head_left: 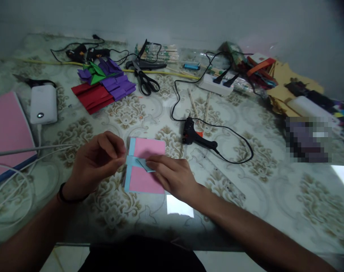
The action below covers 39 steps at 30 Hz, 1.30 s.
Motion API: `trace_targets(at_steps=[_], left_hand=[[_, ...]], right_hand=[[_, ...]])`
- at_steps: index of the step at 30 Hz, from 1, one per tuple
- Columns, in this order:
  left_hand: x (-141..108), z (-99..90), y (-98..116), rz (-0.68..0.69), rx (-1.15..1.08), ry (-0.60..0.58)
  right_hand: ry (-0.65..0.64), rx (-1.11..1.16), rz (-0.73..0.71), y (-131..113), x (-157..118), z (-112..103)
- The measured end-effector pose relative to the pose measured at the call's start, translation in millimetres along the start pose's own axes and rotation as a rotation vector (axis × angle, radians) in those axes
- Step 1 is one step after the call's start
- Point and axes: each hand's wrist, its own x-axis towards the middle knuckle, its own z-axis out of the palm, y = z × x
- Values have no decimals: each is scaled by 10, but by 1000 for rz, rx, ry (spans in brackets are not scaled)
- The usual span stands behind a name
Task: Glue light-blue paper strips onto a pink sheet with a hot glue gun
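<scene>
A pink paper card (147, 183) with a light blue strip (129, 177) down its left side lies flat on the patterned tabletop before me. A light blue paper band (134, 161) crosses its middle, with a folded flap under the fingers of my right hand (173, 172). That hand is closed on the flap and rests on the card, hiding part of its right side. Just off the card's left edge hovers my left hand (99, 162), thumb and fingertips pinched together. Whatever may be between those fingertips is too small to make out.
A black glue gun (198, 136) lies beyond my right hand, its cord looping right. A clear ruler (219, 173) is near my forearm. Farther back are black scissors (145, 79), folded coloured papers (94, 94) and a white power strip (215, 85). A white power bank (43, 104) sits left.
</scene>
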Motion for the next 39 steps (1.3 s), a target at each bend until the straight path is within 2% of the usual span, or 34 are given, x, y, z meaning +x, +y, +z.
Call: trace_targets(at_steps=[7,16,20,26,29,31,33,35,37,39], left_hand=[[19,-9,-52,-36,-198,20],[62,19,-39,-104,-288,117],[54,-20,-55,-100,-135,141],[71,-171,-149,-79,345,158],[103,-231,-163,46,578,47],[103,-230,-153,99,670,-129],[78,-189,-151,94,674,-321],[37,-119,-177,93,663,-433],[-4,-44,-231,125,681,-429],[-36,19,-290,130,717,-365]], right_hand=[[12,-12,-1,-9,8,-8],[19,0,-10,-5,4,5],[15,11,1,-7,5,4],[-5,7,-9,13,-23,20],[-2,-12,-2,34,-41,43],[5,-36,-6,46,-45,56],[21,-74,-33,53,-43,65],[35,-123,-73,57,-38,75],[19,-169,-101,57,-32,90],[-23,-203,-107,56,-24,110]])
